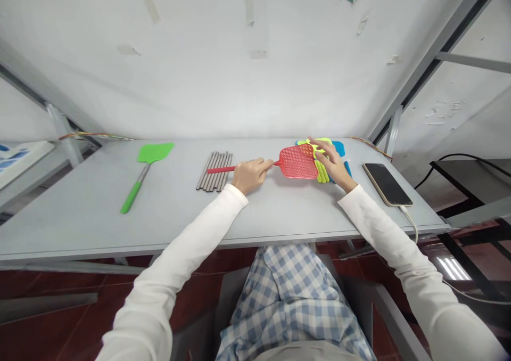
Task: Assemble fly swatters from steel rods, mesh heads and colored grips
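My left hand point(249, 175) is wrapped round the shaft of a red fly swatter point(298, 162), whose red handle points left over a row of several metal tubes point(214, 171). The swatter's perforated head lies to the right, partly over a pile of yellow and blue plastic pieces. My right hand point(332, 163) is at the right edge of that head, fingers spread, above the pile. Whether its fingertips touch the swatter I cannot tell. Yellow handles point(321, 171) and a blue swatter head point(339, 148) show around the right hand.
At the left of the grey table point(179, 217) lies a green fly swatter point(155, 152) with a metal shaft and green handle. A phone point(387, 183) with a white charging cable point(410, 218) lies at the right. A white wall point(223, 84) stands behind the table.
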Motion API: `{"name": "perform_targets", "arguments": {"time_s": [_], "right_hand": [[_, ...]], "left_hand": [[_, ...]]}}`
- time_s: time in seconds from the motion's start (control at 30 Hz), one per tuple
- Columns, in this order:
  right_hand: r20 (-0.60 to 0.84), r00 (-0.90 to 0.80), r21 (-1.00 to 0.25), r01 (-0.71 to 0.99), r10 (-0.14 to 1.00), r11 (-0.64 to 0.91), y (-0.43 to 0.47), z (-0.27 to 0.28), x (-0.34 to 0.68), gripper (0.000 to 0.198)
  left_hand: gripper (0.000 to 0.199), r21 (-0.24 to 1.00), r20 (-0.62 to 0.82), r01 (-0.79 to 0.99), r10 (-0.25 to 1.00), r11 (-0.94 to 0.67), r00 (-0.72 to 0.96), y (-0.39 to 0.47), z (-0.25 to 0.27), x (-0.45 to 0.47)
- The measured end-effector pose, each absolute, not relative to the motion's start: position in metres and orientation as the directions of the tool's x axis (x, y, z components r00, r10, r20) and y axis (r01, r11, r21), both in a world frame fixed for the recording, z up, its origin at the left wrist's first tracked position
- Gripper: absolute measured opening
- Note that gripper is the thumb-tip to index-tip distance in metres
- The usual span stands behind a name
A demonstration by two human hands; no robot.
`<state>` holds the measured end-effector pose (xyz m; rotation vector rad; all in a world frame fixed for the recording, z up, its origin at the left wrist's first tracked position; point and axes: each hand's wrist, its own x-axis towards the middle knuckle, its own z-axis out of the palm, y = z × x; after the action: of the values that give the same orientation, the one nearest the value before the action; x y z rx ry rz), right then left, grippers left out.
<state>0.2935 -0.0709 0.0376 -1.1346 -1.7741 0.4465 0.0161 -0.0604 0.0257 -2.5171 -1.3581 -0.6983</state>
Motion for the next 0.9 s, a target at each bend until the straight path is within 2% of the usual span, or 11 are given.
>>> {"name": "perform_targets", "arguments": {"time_s": [0.1, 0.13, 0.2, 0.27, 0.33, 0.37, 0.5, 0.67, 0.73, 0.8, 0.9], "right_hand": [[0.280, -0.160, -0.911, 0.267, 0.947, 0.314, -0.073, 0.038, 0.284, 0.044], [0.252, -0.203, -0.933, 0.210, 0.946, 0.293, -0.074, 0.037, 0.281, 0.047], [0.322, -0.228, -0.921, 0.148, 0.919, 0.359, -0.076, 0.037, 0.276, 0.049], [0.489, -0.150, -0.837, 0.198, 0.859, 0.511, -0.078, 0.036, 0.274, 0.035], [0.638, -0.116, -0.683, 0.371, 0.761, 0.629, -0.079, 0.034, 0.276, 0.016], [0.682, -0.143, -0.594, 0.464, 0.718, 0.657, -0.078, 0.033, 0.279, 0.019], [0.667, -0.355, -0.325, 0.652, 0.655, 0.685, -0.072, 0.028, 0.292, 0.037], [0.618, -0.485, -0.161, 0.692, 0.619, 0.704, -0.076, 0.024, 0.290, 0.026], [0.621, -0.485, -0.166, 0.686, 0.616, 0.708, -0.081, 0.024, 0.285, 0.019], [0.648, -0.400, -0.241, 0.700, 0.648, 0.673, -0.083, 0.025, 0.281, 0.018], [0.621, -0.175, -0.481, 0.685, 0.764, 0.547, -0.080, 0.026, 0.281, 0.049]], "left_hand": [[0.033, -0.006, 0.464, 0.831, 0.735, -0.556, 0.495, -0.062, 0.027, 0.018], [0.033, -0.010, 0.456, 0.833, 0.738, -0.554, 0.497, -0.062, 0.027, 0.018], [0.034, 0.005, 0.452, 0.838, 0.749, -0.546, 0.485, -0.062, 0.028, 0.018], [0.035, 0.027, 0.462, 0.846, 0.758, -0.532, 0.461, -0.062, 0.028, 0.017], [0.037, 0.041, 0.472, 0.852, 0.761, -0.522, 0.444, -0.061, 0.028, 0.015], [0.037, 0.043, 0.474, 0.851, 0.760, -0.524, 0.444, -0.060, 0.027, 0.014], [0.036, 0.020, 0.465, 0.853, 0.760, -0.521, 0.453, -0.056, 0.023, 0.010], [0.037, 0.002, 0.471, 0.854, 0.754, -0.520, 0.458, -0.056, 0.020, 0.011], [0.037, 0.018, 0.473, 0.846, 0.750, -0.533, 0.462, -0.058, 0.020, 0.013], [0.037, 0.041, 0.484, 0.845, 0.751, -0.533, 0.450, -0.060, 0.021, 0.014], [0.039, 0.044, 0.518, 0.857, 0.745, -0.514, 0.420, -0.062, 0.023, 0.015]]}}
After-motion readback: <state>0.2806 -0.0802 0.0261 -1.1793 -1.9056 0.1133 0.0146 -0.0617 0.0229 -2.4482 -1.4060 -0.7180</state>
